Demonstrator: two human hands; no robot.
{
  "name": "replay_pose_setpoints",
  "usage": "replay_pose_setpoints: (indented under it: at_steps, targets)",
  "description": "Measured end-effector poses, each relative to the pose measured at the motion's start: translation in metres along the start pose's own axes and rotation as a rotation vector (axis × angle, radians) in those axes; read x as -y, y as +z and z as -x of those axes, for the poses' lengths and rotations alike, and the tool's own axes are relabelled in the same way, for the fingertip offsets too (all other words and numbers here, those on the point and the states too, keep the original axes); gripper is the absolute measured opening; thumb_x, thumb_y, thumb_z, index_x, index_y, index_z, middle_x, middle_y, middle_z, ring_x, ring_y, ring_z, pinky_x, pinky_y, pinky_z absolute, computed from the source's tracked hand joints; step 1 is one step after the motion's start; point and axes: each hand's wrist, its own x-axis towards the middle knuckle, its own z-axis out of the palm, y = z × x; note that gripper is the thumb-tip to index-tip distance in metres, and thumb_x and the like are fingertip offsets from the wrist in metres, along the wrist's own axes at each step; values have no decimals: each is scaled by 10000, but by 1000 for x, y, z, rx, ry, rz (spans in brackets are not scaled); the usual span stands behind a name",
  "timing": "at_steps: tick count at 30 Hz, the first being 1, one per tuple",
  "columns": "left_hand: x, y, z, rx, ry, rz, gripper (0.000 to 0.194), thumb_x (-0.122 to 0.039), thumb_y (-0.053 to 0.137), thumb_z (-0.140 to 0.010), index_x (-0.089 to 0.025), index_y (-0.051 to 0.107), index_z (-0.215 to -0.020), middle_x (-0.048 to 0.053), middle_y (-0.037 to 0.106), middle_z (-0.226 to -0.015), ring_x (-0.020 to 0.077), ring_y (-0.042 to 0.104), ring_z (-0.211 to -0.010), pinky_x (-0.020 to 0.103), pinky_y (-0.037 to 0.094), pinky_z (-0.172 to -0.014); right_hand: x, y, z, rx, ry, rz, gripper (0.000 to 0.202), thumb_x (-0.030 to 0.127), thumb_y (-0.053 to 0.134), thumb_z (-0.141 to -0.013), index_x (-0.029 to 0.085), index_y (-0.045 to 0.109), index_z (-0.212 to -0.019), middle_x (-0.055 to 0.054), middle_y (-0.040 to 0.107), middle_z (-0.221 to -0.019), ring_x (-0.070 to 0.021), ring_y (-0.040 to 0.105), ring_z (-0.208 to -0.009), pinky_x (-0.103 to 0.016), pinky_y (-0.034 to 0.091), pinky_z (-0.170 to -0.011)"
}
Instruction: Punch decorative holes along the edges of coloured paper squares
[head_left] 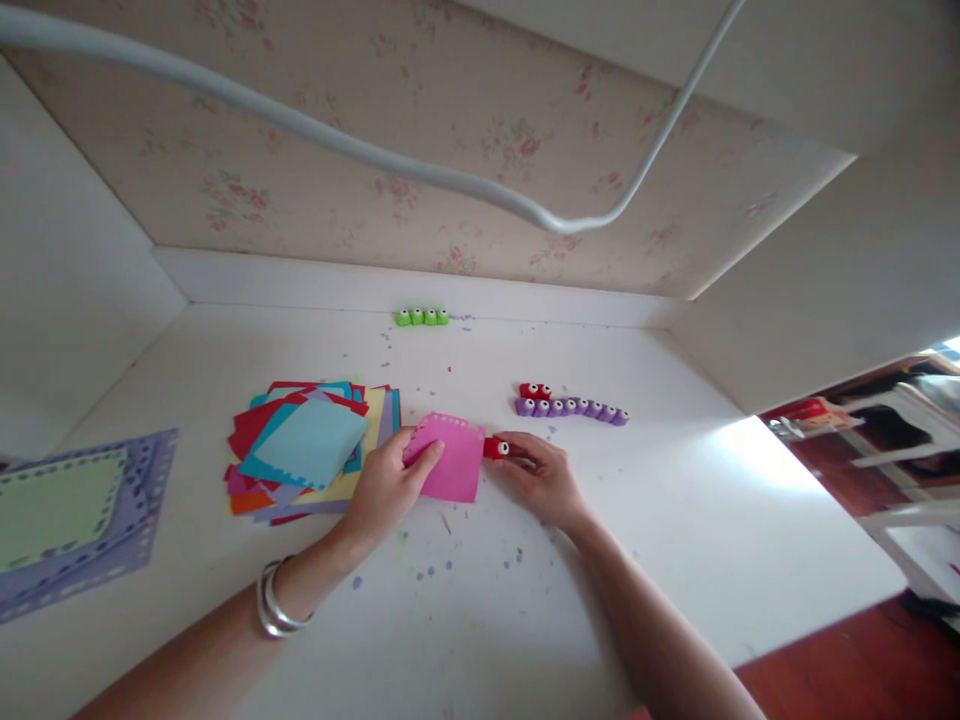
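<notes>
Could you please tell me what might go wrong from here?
The left hand grips the pink sheet at one side, so it could bend or skew against the red punch in the right hand. The loose pile beside the left hand might slide if brushed. Paper bits on the table could scatter.

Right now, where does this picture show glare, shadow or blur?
Head view: strong glare on the smooth white tabletop, at right; soft shadow beside the bare right forearm. Same view: white-and-dark clutter blurred, far right; pink square paper fairly clear.
</notes>
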Motion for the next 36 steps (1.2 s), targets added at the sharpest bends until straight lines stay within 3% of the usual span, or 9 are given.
replay_pose_setpoints:
  at_steps: [28,36]
  targets:
    - [-2,1,0,2,20,33,322,-489,534,-887,-192,638,-956,51,722,-920,215,669,-848,293,490,-751,4,0,0,41,-79,147,244,297,676,-842,247,694,-1080,-64,705,-1038,-177,674,-813,-310,563,-686]
    - [1,2,0,-3,39,28,320,-469,522,-897,-190,642,-999,65,723,-971,232,667,-912,307,491,-794,5,1,-1,19,-126,149,237,286,682,-831,249,711,-1063,-60,711,-1055,-188,674,-872,-322,563,-745]
